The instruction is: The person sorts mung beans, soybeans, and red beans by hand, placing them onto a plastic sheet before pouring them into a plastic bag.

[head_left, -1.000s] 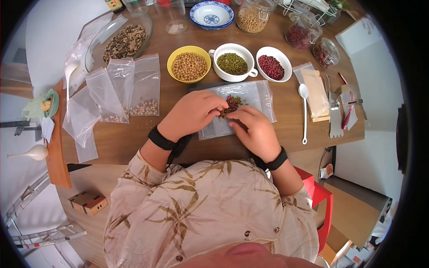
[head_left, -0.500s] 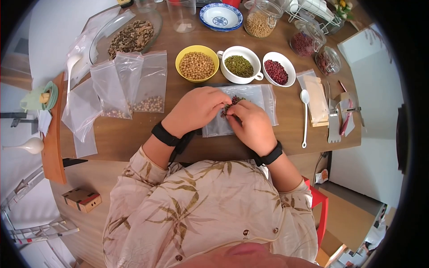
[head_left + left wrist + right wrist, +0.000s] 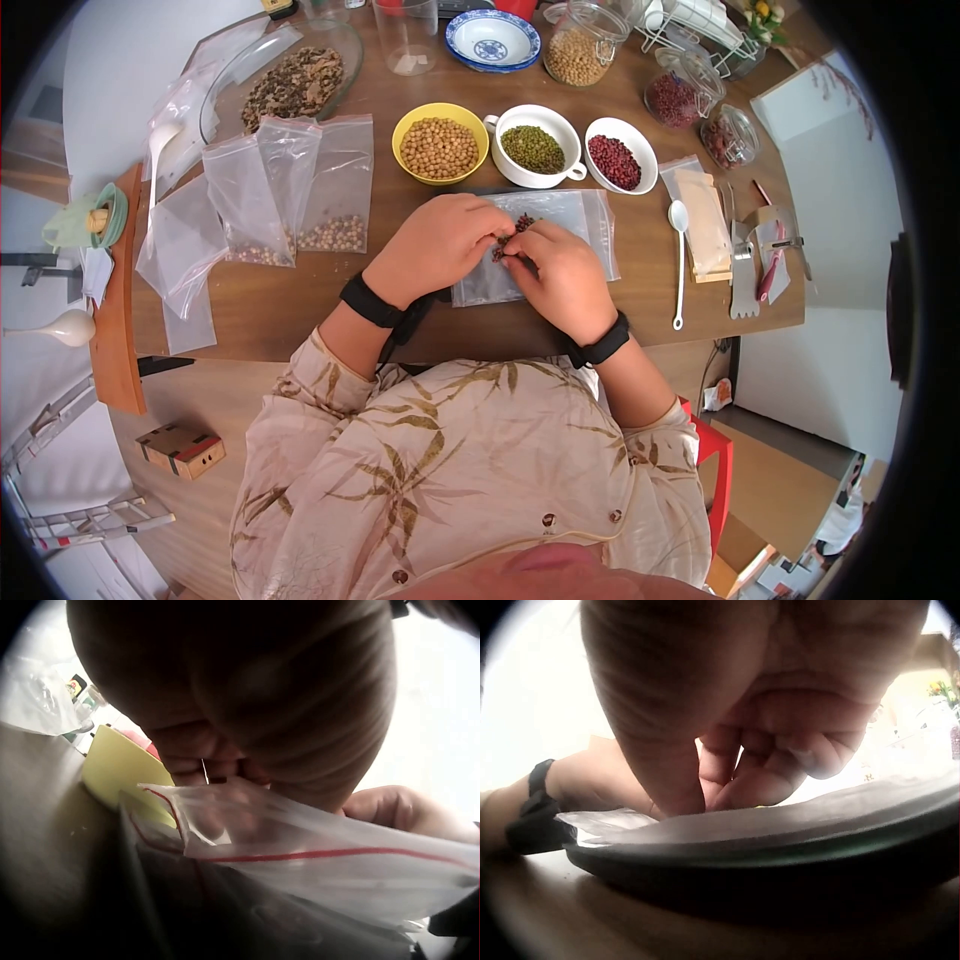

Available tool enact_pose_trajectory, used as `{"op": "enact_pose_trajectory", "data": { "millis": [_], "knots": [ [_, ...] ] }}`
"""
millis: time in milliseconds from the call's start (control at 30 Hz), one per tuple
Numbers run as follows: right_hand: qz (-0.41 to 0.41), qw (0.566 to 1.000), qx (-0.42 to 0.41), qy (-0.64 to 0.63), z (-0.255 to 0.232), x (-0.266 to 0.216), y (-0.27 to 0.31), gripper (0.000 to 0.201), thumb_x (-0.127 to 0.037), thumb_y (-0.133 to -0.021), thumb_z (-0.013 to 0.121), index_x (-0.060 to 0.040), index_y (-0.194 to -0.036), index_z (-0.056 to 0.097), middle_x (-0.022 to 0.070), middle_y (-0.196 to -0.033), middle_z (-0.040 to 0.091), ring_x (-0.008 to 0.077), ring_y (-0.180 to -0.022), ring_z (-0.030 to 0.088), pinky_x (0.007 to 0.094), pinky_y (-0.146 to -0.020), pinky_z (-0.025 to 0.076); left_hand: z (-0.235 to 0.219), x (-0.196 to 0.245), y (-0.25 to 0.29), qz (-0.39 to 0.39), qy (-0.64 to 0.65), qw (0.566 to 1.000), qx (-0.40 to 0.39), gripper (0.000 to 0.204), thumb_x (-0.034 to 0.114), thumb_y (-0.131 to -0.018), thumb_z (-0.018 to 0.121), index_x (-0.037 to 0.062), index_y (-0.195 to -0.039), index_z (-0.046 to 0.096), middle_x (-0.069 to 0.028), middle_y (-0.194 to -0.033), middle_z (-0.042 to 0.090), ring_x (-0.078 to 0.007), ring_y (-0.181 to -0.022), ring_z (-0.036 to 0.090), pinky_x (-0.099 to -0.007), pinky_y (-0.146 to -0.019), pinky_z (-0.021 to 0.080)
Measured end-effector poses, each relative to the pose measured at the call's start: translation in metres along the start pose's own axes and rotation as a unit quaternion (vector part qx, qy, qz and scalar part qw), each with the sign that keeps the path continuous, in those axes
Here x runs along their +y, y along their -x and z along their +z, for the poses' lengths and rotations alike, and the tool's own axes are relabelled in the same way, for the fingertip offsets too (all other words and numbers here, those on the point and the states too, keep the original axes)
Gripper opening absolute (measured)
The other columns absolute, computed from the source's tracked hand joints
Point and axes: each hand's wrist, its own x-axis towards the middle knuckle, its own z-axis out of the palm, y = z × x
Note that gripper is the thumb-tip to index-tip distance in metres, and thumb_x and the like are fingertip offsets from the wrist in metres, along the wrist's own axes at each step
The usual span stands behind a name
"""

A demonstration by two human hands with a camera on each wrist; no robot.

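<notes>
At the centre of the head view, the left hand (image 3: 432, 243) and the right hand (image 3: 568, 278) bend their fingers over mixed beans (image 3: 524, 221), in or on a clear bag (image 3: 582, 235) — what they pinch, if anything, I cannot tell. The step seems fingertip work; the next move calls for light touch. A yellow bowl (image 3: 438, 182) stands at upper centre, a white spoon (image 3: 680, 250) lies at right — the hands themselves hide part of the beans

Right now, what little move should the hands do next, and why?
Maybe the right hand could gently spread the beans apart, because they sit bunched together, with it and the left hand right beside them.
</notes>
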Motion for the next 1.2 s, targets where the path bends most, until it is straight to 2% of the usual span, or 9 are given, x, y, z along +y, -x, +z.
{"op": "enact_pose_trajectory", "data": {
  "millis": [233, 333, 400, 467, 533, 733, 967, 1033, 1200],
  "knots": [
    [0.022, 0.999, 0.004, -0.049, -0.002, 0.006, 0.003, 0.007, -0.005, -0.095, 0.077, -0.0033, -0.1, 0.073, 0.0119, -0.095, 0.073, 0.0324, -0.082, 0.072, 0.0442, -0.073, 0.057, 0.007, -0.001, -0.002, -0.009, 0.014, 1.0, 0.007, 0.032, 0.004, -0.091, 0.077, 0.0097, -0.122, 0.076, -0.0087, -0.101, 0.077, -0.0343, -0.098, 0.073, -0.0473, -0.086, 0.057],
    [0.166, 0.95, -0.001, -0.265, -0.009, 0.016, 0.009, 0.005, -0.008, -0.103, 0.073, -0.0033, -0.104, 0.072, 0.0065, -0.099, 0.077, 0.0175, -0.076, 0.07, 0.0346, -0.069, 0.056, 0.007, 0.002, -0.003, -0.022, 0.017, 1.0, -0.011, 0.039, 0.003, -0.091, 0.077, 0.0104, -0.129, 0.074, -0.009, -0.1, 0.077, -0.0338, -0.097, 0.073, -0.0475, -0.085, 0.056],
    [0.298, 0.835, -0.06, -0.458, -0.021, 0.021, 0.007, 0.009, -0.012, -0.109, 0.069, -0.0036, -0.111, 0.071, 0.0035, -0.105, 0.079, 0.0071, -0.077, 0.066, 0.0264, -0.069, 0.054, 0.009, 0.003, -0.003, -0.024, 0.007, 1.0, -0.017, 0.041, 0.002, -0.091, 0.077, 0.0106, -0.13, 0.073, -0.0093, -0.1, 0.077, -0.0339, -0.097, 0.073, -0.0475, -0.085, 0.056],
    [0.309, 0.798, -0.071, -0.513, -0.026, 0.025, 0.008, 0.01, -0.011, -0.11, 0.067, -0.0048, -0.118, 0.07, 0.004, -0.108, 0.079, 0.0075, -0.081, 0.068, 0.0246, -0.071, 0.056, 0.012, 0.003, -0.003, -0.023, -0.003, 0.999, -0.024, 0.042, 0.002, -0.091, 0.077, 0.0108, -0.132, 0.073, -0.0096, -0.1, 0.077, -0.034, -0.097, 0.073, -0.0474, -0.085, 0.056],
    [0.34, 0.689, -0.056, -0.638, -0.026, 0.028, 0.009, 0.014, -0.011, -0.111, 0.063, -0.003, -0.122, 0.069, 0.0061, -0.111, 0.078, 0.0098, -0.085, 0.07, 0.024, -0.071, 0.057, 0.015, 0.002, -0.003, -0.012, -0.017, 1.0, -0.003, 0.042, 0.002, -0.091, 0.076, 0.0111, -0.133, 0.072, -0.0089, -0.1, 0.076, -0.0343, -0.096, 0.072, -0.0469, -0.086, 0.056],
    [0.319, 0.602, -0.068, -0.729, -0.02, 0.036, 0.012, 0.036, -0.018, -0.118, 0.051, 0.0061, -0.142, 0.064, 0.0144, -0.132, 0.075, 0.0228, -0.117, 0.074, 0.0362, -0.103, 0.062, 0.01, 0.003, -0.004, -0.03, 0.002, 0.999, 0.028, 0.047, 0.002, -0.092, 0.074, 0.0105, -0.138, 0.072, -0.0077, -0.103, 0.075, -0.0311, -0.095, 0.072, -0.0442, -0.087, 0.057],
    [0.305, 0.605, -0.052, -0.733, -0.015, 0.014, 0.007, 0.052, -0.032, -0.124, 0.039, 0.0078, -0.151, 0.059, 0.0191, -0.145, 0.07, 0.0285, -0.136, 0.068, 0.0415, -0.121, 0.053, -0.006, 0.029, -0.007, -0.009, 0.101, 0.993, 0.06, 0.051, 0.002, -0.092, 0.076, 0.0092, -0.142, 0.071, -0.0071, -0.108, 0.077, -0.0253, -0.097, 0.074, -0.0403, -0.088, 0.058],
    [0.274, 0.57, -0.084, -0.77, -0.01, 0.014, 0.006, 0.057, -0.038, -0.125, 0.036, 0.0077, -0.151, 0.058, 0.0199, -0.149, 0.068, 0.0295, -0.14, 0.066, 0.0429, -0.124, 0.051, -0.004, 0.034, -0.009, -0.002, 0.165, 0.986, 0.038, 0.052, 0.002, -0.091, 0.078, 0.0096, -0.142, 0.072, -0.0083, -0.112, 0.077, -0.0279, -0.098, 0.073, -0.0427, -0.09, 0.058],
    [0.28, 0.55, -0.087, -0.782, -0.006, 0.011, 0.004, 0.06, -0.041, -0.125, 0.035, 0.0081, -0.15, 0.059, 0.0193, -0.148, 0.068, 0.0292, -0.139, 0.066, 0.043, -0.124, 0.05, -0.003, 0.029, -0.011, 0.047, 0.095, 0.994, 0.039, 0.047, 0.002, -0.091, 0.077, 0.0088, -0.138, 0.074, -0.0095, -0.114, 0.077, -0.033, -0.102, 0.072, -0.0446, -0.095, 0.056]
  ]
}}
